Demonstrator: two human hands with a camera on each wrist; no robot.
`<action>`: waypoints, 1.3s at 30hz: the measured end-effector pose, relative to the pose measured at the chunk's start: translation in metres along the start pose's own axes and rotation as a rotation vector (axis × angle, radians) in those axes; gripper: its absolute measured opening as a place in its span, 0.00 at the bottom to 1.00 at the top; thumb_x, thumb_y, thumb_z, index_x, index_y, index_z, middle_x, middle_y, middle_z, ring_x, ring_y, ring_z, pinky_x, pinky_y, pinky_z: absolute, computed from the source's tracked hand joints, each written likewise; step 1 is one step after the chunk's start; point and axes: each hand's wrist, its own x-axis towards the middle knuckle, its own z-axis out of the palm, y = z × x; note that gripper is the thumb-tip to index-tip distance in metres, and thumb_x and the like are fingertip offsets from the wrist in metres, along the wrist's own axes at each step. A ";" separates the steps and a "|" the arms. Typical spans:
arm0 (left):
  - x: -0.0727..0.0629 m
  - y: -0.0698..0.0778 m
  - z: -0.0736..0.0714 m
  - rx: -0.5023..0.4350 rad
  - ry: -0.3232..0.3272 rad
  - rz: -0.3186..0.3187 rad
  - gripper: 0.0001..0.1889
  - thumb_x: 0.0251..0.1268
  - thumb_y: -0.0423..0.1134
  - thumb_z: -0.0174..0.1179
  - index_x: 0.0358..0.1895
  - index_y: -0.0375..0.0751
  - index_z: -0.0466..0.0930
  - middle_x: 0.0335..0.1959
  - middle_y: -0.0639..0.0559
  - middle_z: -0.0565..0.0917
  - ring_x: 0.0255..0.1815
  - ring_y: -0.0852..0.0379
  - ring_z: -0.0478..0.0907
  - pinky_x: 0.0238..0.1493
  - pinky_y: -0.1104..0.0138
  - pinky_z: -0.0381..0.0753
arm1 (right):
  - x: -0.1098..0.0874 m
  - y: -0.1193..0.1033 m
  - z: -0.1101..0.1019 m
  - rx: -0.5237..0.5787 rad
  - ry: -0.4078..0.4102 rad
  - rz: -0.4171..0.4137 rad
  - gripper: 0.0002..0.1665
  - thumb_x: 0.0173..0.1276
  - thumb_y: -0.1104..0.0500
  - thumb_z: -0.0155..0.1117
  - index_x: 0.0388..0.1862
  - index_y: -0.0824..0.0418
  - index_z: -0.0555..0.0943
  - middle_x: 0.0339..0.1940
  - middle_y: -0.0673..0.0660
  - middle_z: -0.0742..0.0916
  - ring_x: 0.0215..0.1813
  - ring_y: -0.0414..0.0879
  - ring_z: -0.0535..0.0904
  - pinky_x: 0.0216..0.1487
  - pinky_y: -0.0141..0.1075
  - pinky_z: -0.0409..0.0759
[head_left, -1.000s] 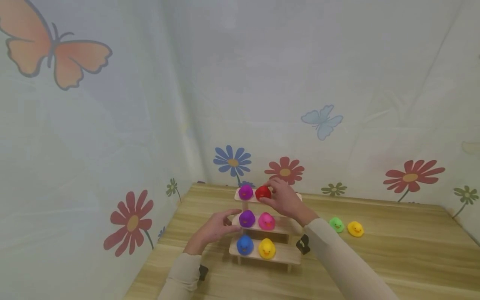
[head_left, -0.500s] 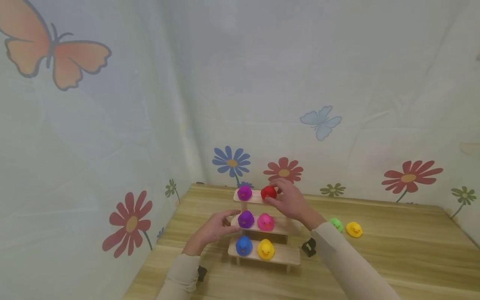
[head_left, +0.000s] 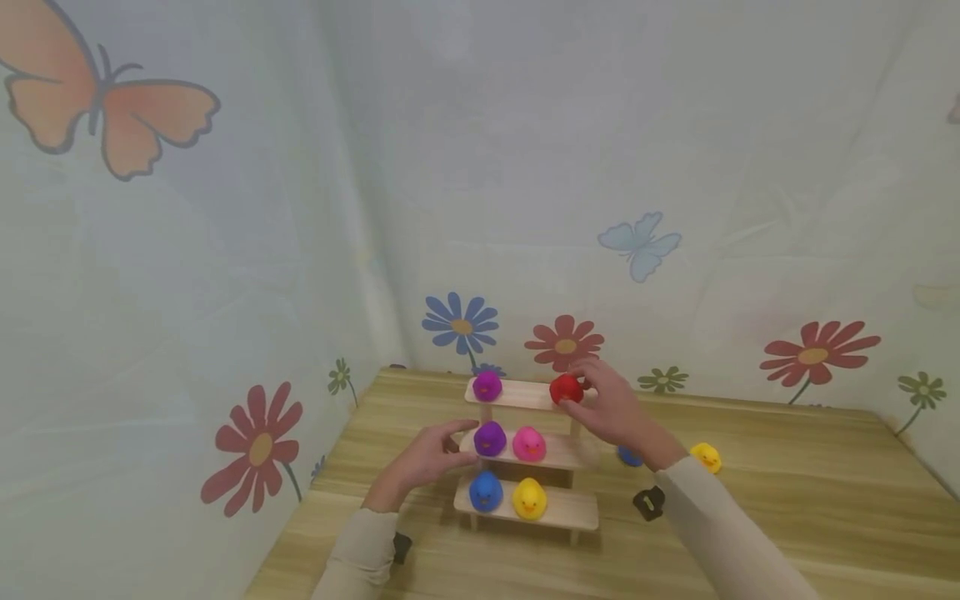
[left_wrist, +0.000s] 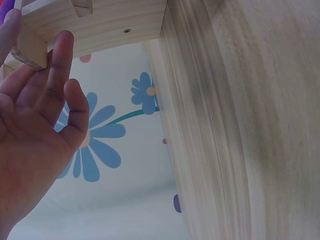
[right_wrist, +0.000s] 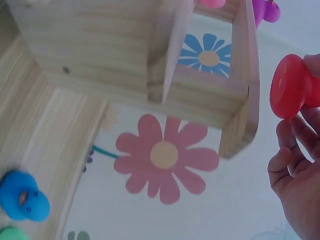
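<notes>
At the right end of the top shelf of the pale wooden 3-tier rack, the right hand pinches the small, round red toy duck between thumb and fingers. Seen from the right wrist, its flat base faces the shelf and looks just clear of it, though the gap is hard to judge. At the rack's left edge, the left hand has its thumb and fingers around the end of the middle shelf, apparently steadying it.

A magenta toy duck sits at the top shelf's left end. Below it, a purple toy duck and a hot-pink toy duck stand toward the middle shelf's left end, while a blue toy duck and a yellow toy duck fill the left part of the bottom tier.

The step in hand seems to be setting the red duck near the top shelf's right end. The next move probably calls for lowering it until its base sits level, inside that end, then loosening the fingers without nudging the rack.
</notes>
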 end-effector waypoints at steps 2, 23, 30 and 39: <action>0.000 0.000 0.000 -0.007 -0.003 -0.005 0.30 0.58 0.52 0.64 0.64 0.51 0.70 0.38 0.50 0.80 0.33 0.55 0.76 0.31 0.64 0.78 | -0.005 0.005 -0.003 -0.004 0.016 -0.016 0.18 0.54 0.58 0.73 0.42 0.60 0.78 0.46 0.55 0.81 0.43 0.47 0.75 0.41 0.42 0.79; 0.001 -0.002 0.002 0.002 0.001 -0.004 0.31 0.58 0.53 0.63 0.65 0.51 0.69 0.37 0.55 0.79 0.33 0.56 0.75 0.31 0.64 0.78 | -0.047 0.032 -0.039 -0.103 0.040 -0.038 0.17 0.52 0.62 0.73 0.41 0.62 0.79 0.43 0.53 0.80 0.40 0.46 0.73 0.37 0.40 0.77; 0.000 -0.001 0.001 0.001 0.003 -0.021 0.31 0.58 0.53 0.63 0.65 0.52 0.69 0.37 0.52 0.80 0.34 0.55 0.75 0.31 0.63 0.78 | -0.059 0.038 -0.043 -0.129 0.029 -0.023 0.18 0.53 0.62 0.72 0.43 0.60 0.79 0.45 0.54 0.80 0.40 0.45 0.74 0.37 0.41 0.78; 0.001 -0.001 0.002 -0.005 0.001 -0.004 0.30 0.58 0.53 0.63 0.65 0.51 0.69 0.38 0.53 0.80 0.33 0.56 0.75 0.31 0.64 0.78 | -0.076 0.050 -0.043 -0.174 0.037 -0.070 0.20 0.51 0.61 0.74 0.44 0.60 0.79 0.44 0.53 0.81 0.39 0.44 0.74 0.36 0.39 0.77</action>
